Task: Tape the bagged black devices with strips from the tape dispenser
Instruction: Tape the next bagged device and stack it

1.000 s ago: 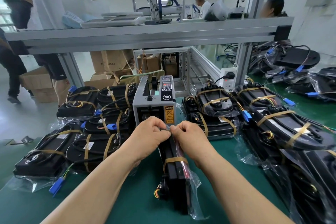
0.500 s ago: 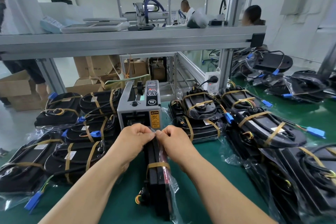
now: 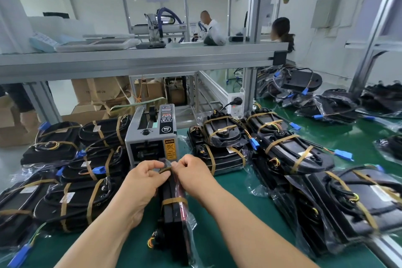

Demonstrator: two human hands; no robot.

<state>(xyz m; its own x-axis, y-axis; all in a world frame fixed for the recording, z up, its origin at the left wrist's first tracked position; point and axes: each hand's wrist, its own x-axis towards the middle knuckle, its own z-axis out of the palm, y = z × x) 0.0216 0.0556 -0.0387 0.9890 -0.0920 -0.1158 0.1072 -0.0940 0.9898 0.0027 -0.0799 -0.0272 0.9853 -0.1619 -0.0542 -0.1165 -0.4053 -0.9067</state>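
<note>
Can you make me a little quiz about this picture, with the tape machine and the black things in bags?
1. True or false: the tape dispenser stands just beyond both hands.
2. What do the left hand and right hand pinch together?
A) a tape strip at the far end of the bagged device
B) scissors
C) a cup
3. Fill in: the table mat is coloured ____.
Key: 1 true; 2 A; 3 green.
</note>
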